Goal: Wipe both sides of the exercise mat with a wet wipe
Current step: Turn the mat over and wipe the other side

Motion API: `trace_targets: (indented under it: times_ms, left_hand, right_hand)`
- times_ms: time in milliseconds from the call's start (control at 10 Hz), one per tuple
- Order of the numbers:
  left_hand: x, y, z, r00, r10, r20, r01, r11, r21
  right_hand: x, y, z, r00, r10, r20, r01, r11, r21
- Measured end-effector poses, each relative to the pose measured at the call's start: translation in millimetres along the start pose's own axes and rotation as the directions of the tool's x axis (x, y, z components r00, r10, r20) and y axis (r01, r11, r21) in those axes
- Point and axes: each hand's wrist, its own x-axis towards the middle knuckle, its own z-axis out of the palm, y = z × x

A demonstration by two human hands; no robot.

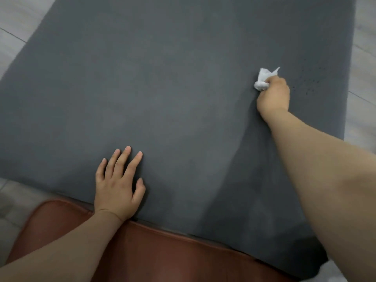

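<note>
A large dark grey exercise mat (173,88) lies flat on the floor and fills most of the view. My right hand (273,94) reaches out over the mat's right part and grips a crumpled white wet wipe (263,79), which touches the mat surface. Small dark damp spots (309,82) dot the mat just right of that hand. My left hand (118,186) rests flat on the mat near its front edge, fingers spread and straight, holding nothing.
A reddish-brown leather cushion (162,251) lies along the mat's near edge under my arms. Pale tiled floor (14,21) shows at the left, and more of it borders the mat on the right (364,58).
</note>
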Motion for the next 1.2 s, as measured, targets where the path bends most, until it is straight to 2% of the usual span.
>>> trace_targets:
  times_ms: [100, 200, 300, 400, 500, 600, 700, 800, 900, 1000, 1100, 1200]
  left_hand:
    - [0, -1, 0, 1.000, -0.007, 0.008, 0.007, 1.000, -0.009]
    - [0, 0, 0, 1.000, -0.013, 0.015, 0.013, 1.000, -0.001]
    - [0, -1, 1, 1.000, -0.008, 0.013, 0.008, 1.000, -0.003]
    - [0, 0, 1, 1.000, -0.009, 0.008, 0.009, 1.000, -0.001]
    - [-1, 0, 1, 1.000, -0.012, 0.007, 0.012, 1.000, 0.001]
    - [1, 1, 1, 1.000, -0.007, 0.011, 0.007, 1.000, 0.007]
    - [0, -1, 1, 1.000, -0.003, -0.001, 0.003, 1.000, 0.009]
    - [0, -1, 1, 1.000, -0.003, -0.003, 0.003, 1.000, 0.000]
    - [0, 0, 2, 1.000, -0.012, -0.010, 0.012, 1.000, 0.000]
    - [0, -1, 3, 1.000, -0.014, -0.009, 0.014, 1.000, 0.000]
    - [1, 0, 2, 1.000, -0.012, -0.011, 0.012, 1.000, 0.006]
    - [0, 1, 2, 1.000, -0.014, -0.012, 0.014, 1.000, -0.003]
  right_hand:
    - [-58, -13, 5, 0.945, -0.315, 0.088, 0.299, 0.941, 0.158]
    - [-171, 17, -23, 0.489, -0.806, 0.334, 0.743, 0.585, 0.326]
    - [-250, 59, -53, -0.248, -0.802, 0.543, 0.853, 0.085, 0.515]
    - [-214, 53, -49, -0.370, -0.817, 0.443, 0.843, -0.096, 0.529]
    - [-91, 35, -29, 0.234, -0.900, 0.368, 0.943, 0.302, 0.140]
    - [7, 54, -39, 0.967, -0.239, 0.087, 0.249, 0.956, -0.153]
    - [-13, 53, -31, 0.995, -0.068, 0.075, 0.072, 0.995, -0.061]
    - [-115, 55, -31, 0.808, -0.544, 0.225, 0.523, 0.839, 0.150]
    - [-225, 77, -58, -0.014, -0.843, 0.538, 0.837, 0.284, 0.467]
    - [-227, 84, -56, -0.472, -0.670, 0.572, 0.806, -0.065, 0.589]
    - [-138, 58, -40, -0.062, -0.880, 0.471, 0.916, 0.137, 0.376]
    - [-29, 68, -44, 0.765, -0.580, 0.282, 0.604, 0.797, 0.003]
